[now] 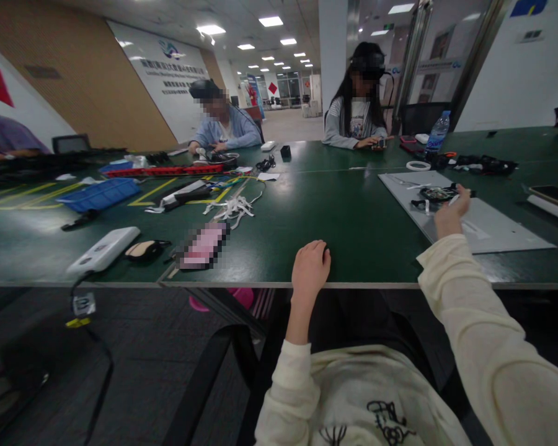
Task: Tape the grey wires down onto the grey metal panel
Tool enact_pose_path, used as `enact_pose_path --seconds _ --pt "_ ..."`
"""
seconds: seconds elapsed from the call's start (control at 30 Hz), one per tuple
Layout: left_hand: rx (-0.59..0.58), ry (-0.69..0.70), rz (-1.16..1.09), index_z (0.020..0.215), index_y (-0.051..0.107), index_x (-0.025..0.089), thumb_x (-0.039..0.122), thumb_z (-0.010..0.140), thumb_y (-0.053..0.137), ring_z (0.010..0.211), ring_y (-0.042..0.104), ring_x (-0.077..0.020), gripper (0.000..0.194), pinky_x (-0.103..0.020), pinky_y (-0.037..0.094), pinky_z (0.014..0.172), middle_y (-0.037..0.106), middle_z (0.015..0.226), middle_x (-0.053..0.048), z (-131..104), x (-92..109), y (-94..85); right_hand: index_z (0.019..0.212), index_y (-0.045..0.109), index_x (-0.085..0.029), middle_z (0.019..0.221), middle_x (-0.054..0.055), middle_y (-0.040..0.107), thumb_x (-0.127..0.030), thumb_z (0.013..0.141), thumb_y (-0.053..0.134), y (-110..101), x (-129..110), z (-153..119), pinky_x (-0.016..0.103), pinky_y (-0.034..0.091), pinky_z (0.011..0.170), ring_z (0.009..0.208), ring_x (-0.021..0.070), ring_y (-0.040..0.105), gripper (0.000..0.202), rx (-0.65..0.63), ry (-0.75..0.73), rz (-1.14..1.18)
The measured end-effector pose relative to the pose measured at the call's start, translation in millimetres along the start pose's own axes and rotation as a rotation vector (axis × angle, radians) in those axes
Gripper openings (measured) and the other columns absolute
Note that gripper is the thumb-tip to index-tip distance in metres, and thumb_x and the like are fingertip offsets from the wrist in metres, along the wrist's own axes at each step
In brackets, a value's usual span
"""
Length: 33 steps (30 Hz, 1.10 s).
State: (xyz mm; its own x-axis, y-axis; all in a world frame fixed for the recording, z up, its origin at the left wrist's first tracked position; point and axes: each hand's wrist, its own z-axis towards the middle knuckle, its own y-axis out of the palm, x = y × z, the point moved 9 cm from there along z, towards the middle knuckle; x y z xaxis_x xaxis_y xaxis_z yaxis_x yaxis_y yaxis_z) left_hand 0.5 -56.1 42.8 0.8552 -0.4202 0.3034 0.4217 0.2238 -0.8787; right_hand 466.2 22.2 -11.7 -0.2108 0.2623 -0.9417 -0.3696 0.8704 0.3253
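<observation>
While the left hand (310, 265) rests knuckles-up on the near edge of the green tabletop (353, 223), fingers curled loosely and holding nothing, the right hand (450, 214) is stretched out to the far right over a grey mat (502, 229). Right fingers are half-closed; whether they pinch anything I cannot tell from this angle.

Just beyond the right fingertips, on the mat, lies a small dark assembly (434, 194) with thin white strips beside it. It looks untouched or barely touched.

Judgement: the step in hand is the reach for that assembly, at its very start. The next move calls for closing the fingers on the part without scattering the loose strips, and for bringing the idle left hand over to steady it.

Farther out: a roll of tape (418, 165) and a water bottle (438, 132) far right; a bundle of white ties (235, 207) mid-table; a blue tray (100, 194) and a white device (103, 249) to the left. Two other people sit at the far side, their hands busy with their own items.
</observation>
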Motion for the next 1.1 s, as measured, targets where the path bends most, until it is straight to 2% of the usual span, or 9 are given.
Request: enact_pose_path --seconds 0.1,0.2,0.37,0.6,0.7,0.8,0.9,1.1 --pt "0.0 -0.002 0.004 0.12 0.061 0.017 0.027 0.098 0.039 0.12 0.056 -0.0197 0.032 -0.039 0.04 0.108 0.062 0.127 -0.009 0.2 0.3 -0.1 0.089 0.047 -0.02 0.108 0.001 0.056 -0.017 0.082 0.04 7.5 9.0 4.1 0.016 0.043 0.069 0.096 0.0058 0.054 0.01 0.002 0.036 0.051" --pt "-0.001 -0.005 0.002 0.12 0.061 0.017 0.027 0.098 0.039 0.12 0.056 -0.0199 0.033 -0.039 0.041 0.108 0.062 0.127 -0.009 -0.2 0.6 -1.0 0.09 0.053 -0.019 0.096 0.0 0.059 -0.01 0.077 0.047 13.1 17.8 3.0 0.017 0.044 0.067 0.086 0.0075 0.056 0.017 -0.036 0.063 0.051" --pt "-0.004 -0.003 -0.001 0.12 0.06 0.017 0.028 0.098 0.04 0.119 0.056 -0.0199 0.033 -0.039 0.041 0.107 0.062 0.127 -0.009 -0.8 0.3 -1.3 0.097 0.058 -0.02 0.086 -0.002 0.06 -0.012 0.079 0.05 18.1 28.4 0.0 0.02 0.048 0.064 0.076 0.0094 0.057 0.022 -0.091 0.072 0.017" --pt "0.01 0.015 0.021 0.117 0.061 0.017 0.025 0.097 0.04 0.117 0.057 -0.0198 0.03 -0.038 0.042 0.105 0.063 0.124 -0.009 -0.6 1.7 -1.0 0.087 0.061 -0.019 0.077 -0.003 0.059 -0.006 0.072 0.056 23.9 38.5 7.9 0.02 0.053 0.065 0.075 0.0104 0.058 0.021 -0.116 0.073 -0.102" --pt "0.009 0.009 0.021 0.118 0.061 0.017 0.025 0.097 0.039 0.117 0.057 -0.0197 0.031 -0.039 0.042 0.105 0.063 0.125 -0.008 -0.8 1.7 -1.6 0.081 0.062 -0.017 0.075 -0.001 0.06 -0.004 0.071 0.06 24.9 39.1 9.1 0.024 0.053 0.066 0.072 0.0114 0.058 0.017 -0.118 0.078 -0.079" --pt "0.006 0.005 0.02 0.118 0.061 0.017 0.025 0.097 0.04 0.117 0.057 -0.0199 0.03 -0.039 0.042 0.106 0.063 0.125 -0.009 -0.8 2.0 -2.4 0.082 0.061 -0.016 0.077 0.001 0.062 -0.005 0.075 0.058 23.3 37.4 7.4 0.026 0.052 0.068 0.07 0.0107 0.058 0.013 -0.097 0.08 -0.024" --pt "-0.004 -0.01 0.011 0.119 0.061 0.018 0.026 0.097 0.041 0.119 0.057 -0.02 0.031 -0.039 0.042 0.106 0.062 0.126 -0.008 -0.7 0.9 -2.0 0.086 0.059 -0.016 0.08 0.001 0.063 -0.008 0.08 0.054 19.7 33.2 4.6 0.025 0.05 0.067 0.067 0.0087 0.056 0.011 -0.059 0.083 0.039" --pt "0.007 0.0 0.003 0.119 0.061 0.017 0.026 0.097 0.04 0.119 0.056 -0.0199 0.032 -0.039 0.041 0.107 0.062 0.126 -0.009 -0.8 0.6 -2.0 0.086 0.056 -0.017 0.084 0.002 0.063 -0.014 0.081 0.053 11.4 23.7 -1.2 0.022 0.047 0.059 0.068 0.0085 0.057 0.006 0.031 0.113 0.163"
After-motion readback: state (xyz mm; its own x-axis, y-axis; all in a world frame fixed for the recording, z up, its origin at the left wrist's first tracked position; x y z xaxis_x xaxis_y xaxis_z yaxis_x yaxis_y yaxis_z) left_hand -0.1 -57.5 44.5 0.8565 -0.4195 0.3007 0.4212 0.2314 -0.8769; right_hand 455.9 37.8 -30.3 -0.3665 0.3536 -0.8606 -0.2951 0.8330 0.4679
